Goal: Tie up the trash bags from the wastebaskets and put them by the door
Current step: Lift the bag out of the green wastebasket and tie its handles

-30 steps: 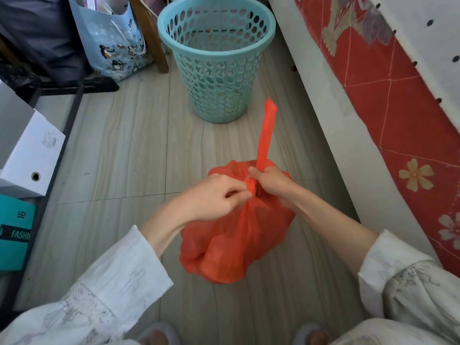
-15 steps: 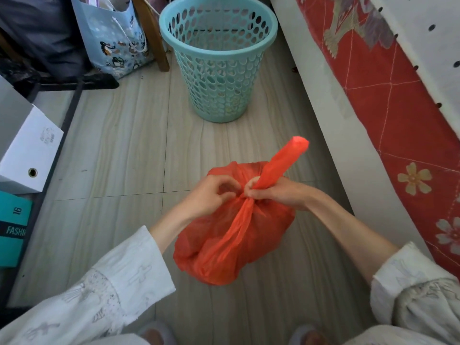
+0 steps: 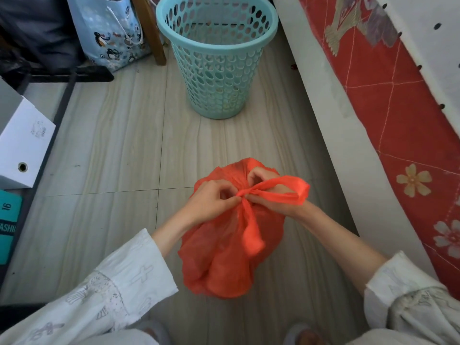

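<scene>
An orange trash bag (image 3: 224, 260), full and bulging, hangs above the floor between my arms. My left hand (image 3: 211, 200) pinches the bag's gathered neck from the left with curled fingers. My right hand (image 3: 268, 195) grips the neck from the right, partly hidden under one bag handle that lies across it to the right. The other handle hangs down the front of the bag. A teal perforated wastebasket (image 3: 216, 58) stands on the floor beyond the bag, with no liner in it.
A bed with a red flowered cover (image 3: 398, 120) and a white frame runs along the right. On the left are white and teal file boxes (image 3: 22, 150), a blue penguin-print paper bag (image 3: 112, 33) and a wooden chair leg (image 3: 151, 33). Pale wood-look floor (image 3: 119, 158) lies between.
The upright handle has come down and now lies across my right hand to the right. The other handle has been drawn through to the front. Both hands stayed at the neck.
</scene>
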